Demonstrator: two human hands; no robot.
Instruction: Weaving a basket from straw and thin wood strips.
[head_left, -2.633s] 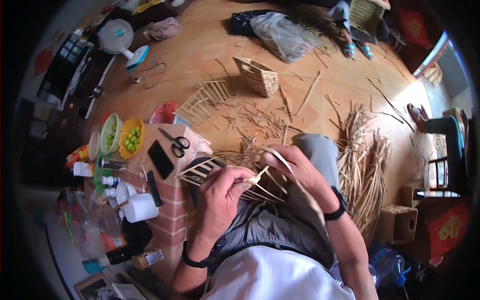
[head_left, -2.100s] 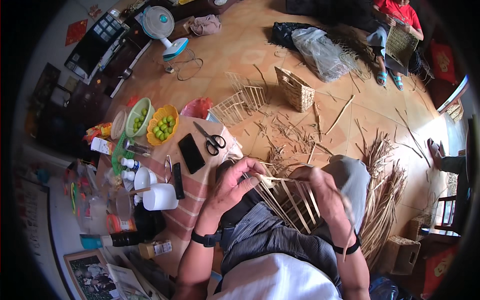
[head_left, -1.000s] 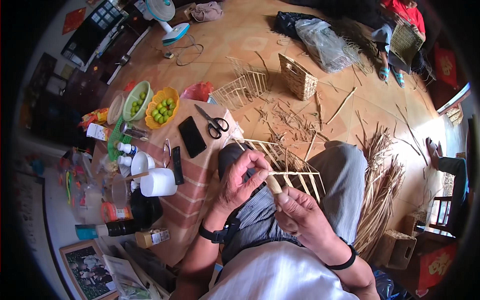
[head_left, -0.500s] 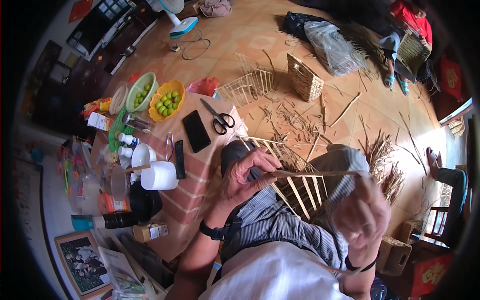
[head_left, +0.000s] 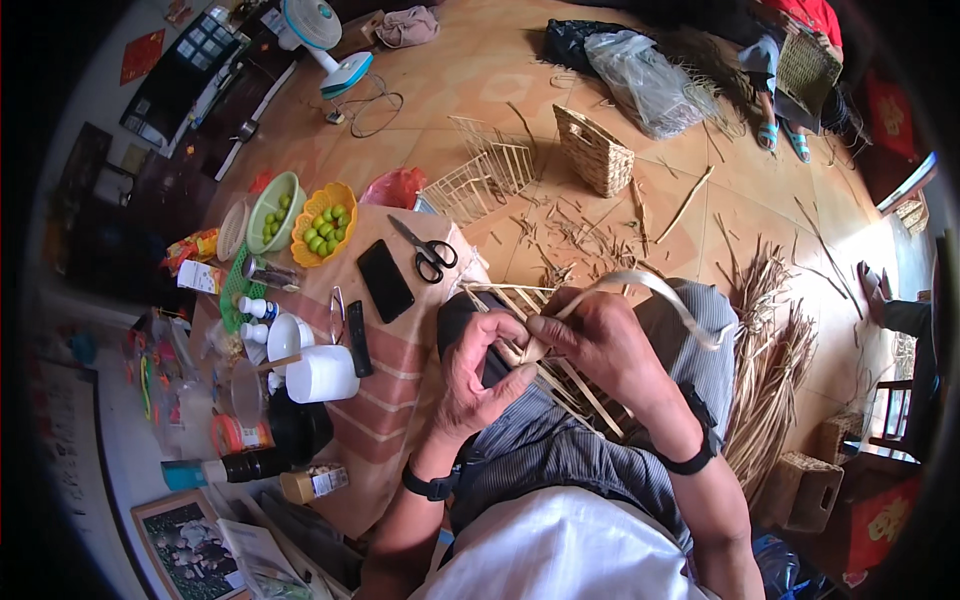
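A light wooden basket frame [head_left: 578, 388] of thin slats rests on my lap, partly covered by my hands. At its upper left edge my left hand [head_left: 472, 372] is closed, thumb and fingers pinching a pale flat plant-fibre strip where it meets the frame. My right hand [head_left: 612, 338] is closed right beside it, its thumb and fingers gripping the same strip. From the right hand the strip's free length [head_left: 668, 288] curves up and over to the right, above my knee. The exact fold between the fingertips is hidden.
On the table [head_left: 345, 420] at left lie scissors [head_left: 434, 262], a phone [head_left: 385, 280] and a yellow bowl [head_left: 300, 240] of green fruit. A woven basket [head_left: 592, 150], another slat frame [head_left: 485, 180] and a bundle of dried stalks [head_left: 765, 370] are on the floor. A person [head_left: 810, 50] sits far right.
My right hand has moved in from the right to meet the left hand at the frame. The strip, stretched out to the right before, now loops upward. The view has shifted slightly.
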